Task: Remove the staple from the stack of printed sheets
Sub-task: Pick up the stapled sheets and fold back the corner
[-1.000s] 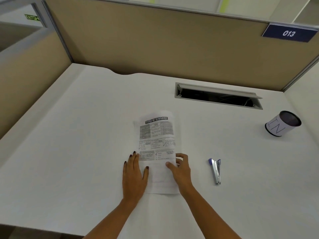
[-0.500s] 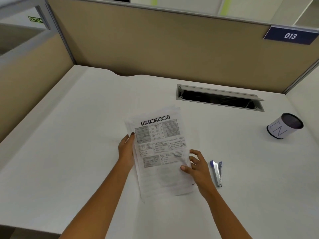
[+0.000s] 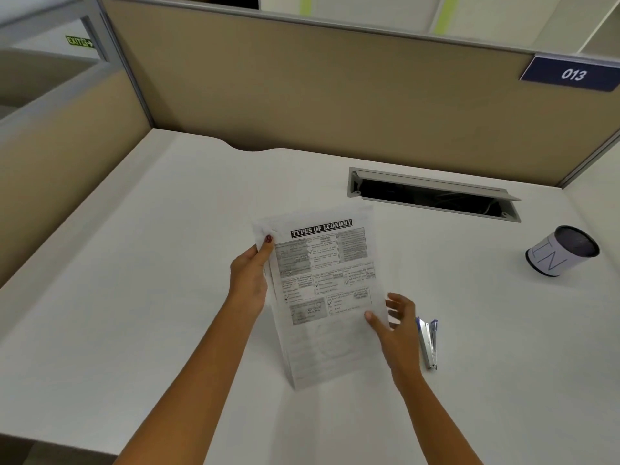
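The stack of printed sheets (image 3: 322, 290), headed "TYPES OF ECONOMY", is lifted off the white desk (image 3: 134, 263) and tilted towards me. My left hand (image 3: 250, 280) grips its left edge, thumb near the top left corner. My right hand (image 3: 397, 327) holds the lower right edge, thumb on the front and fingers spread behind. I cannot make out the staple. A small blue and silver stapler (image 3: 428, 342) lies on the desk just right of my right hand.
A round cup labelled "IN" (image 3: 560, 251) stands at the far right. An open cable slot (image 3: 432, 196) is set into the desk behind the sheets. Beige partition walls (image 3: 302, 95) close the desk at the back and left.
Both hands went from resting flat on the sheets to gripping their side edges. The stack has come up off the desk and closer to me, and my left hand slid up its edge.
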Motion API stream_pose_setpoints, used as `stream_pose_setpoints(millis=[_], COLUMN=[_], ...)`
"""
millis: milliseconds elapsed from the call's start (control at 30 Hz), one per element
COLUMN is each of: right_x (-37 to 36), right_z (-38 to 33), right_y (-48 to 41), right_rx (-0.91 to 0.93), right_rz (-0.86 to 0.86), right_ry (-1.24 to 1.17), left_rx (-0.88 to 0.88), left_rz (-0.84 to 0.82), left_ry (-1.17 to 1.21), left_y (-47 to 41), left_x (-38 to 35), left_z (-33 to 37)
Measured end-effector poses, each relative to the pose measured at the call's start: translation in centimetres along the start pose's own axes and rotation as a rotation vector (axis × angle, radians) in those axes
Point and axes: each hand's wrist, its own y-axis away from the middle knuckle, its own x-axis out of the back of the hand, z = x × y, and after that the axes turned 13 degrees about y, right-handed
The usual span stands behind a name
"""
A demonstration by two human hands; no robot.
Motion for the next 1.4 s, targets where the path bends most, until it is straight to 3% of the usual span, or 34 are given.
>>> stream_pose_setpoints(millis=[100,167,267,367,467,533,633,767,867,967,1033,1100,1233,1400], right_x=[-0.6,-1.1,-1.7,-1.8,-1.1,-0.6,-0.1,0.0,0.0,0.1,0.1,0.1,0.2,0.2], right_z=[-2.1,-4.2,-7.8,-11.6,-13.8,-14.5,-14.7,-14.3,-13.9,-13.4,-13.1,-12.7,-12.2,-11.3], right_y=[0.7,1.2,1.9,1.9,1.5,1.3,1.6,1.8,1.6,1.3,1.2,1.3,1.2,0.9], right_rx=[0.008,0.056,0.011,-0.227,-0.31,-0.262,-0.144,-0.054,-0.051,-0.039,-0.034,-0.019,0.043,0.069], right_rz=[0.366,0.387,0.137,-0.275,-0.499,-0.513,-0.474,-0.38,-0.365,-0.375,-0.371,-0.361,-0.357,-0.348], right_ry=[0.138,0.129,-0.13,-0.619,-0.898,-0.947,-0.874,-0.725,-0.71,-0.718,-0.712,-0.676,-0.561,-0.454], left_rx=[-0.044,-0.113,-0.234,-0.356,-0.563,-0.723,-0.889,-0.981,-0.838,-0.457,-0.16,0.018,0.086,0.07], left_rz=[-0.068,-0.131,-0.168,-0.147,-0.309,-0.428,-0.481,-0.375,-0.082,0.167,0.126,-0.002,-0.202,-0.225], left_ry=[-0.032,-0.085,-0.208,-0.422,-0.58,-0.666,-0.802,-0.91,-0.712,-0.269,0.004,0.049,-0.062,-0.203], left_y=[0.8,1.4,2.2,3.0,4.1,4.6,5.0,5.4,6.3,6.7,6.5,6.5,6.6,6.2], left_x=[-0.6,-1.1,-1.9,-2.4,-2.3,-2.2,-2.0,-1.8,-2.0,-2.7,-2.8,-2.8,-3.0,-2.9], left_z=[0.1,0.1,-0.1,-0.6,-0.7,-0.7,-0.5,-1.1,-2.4,-3.1,-3.0,-3.0,-3.1,-3.3])
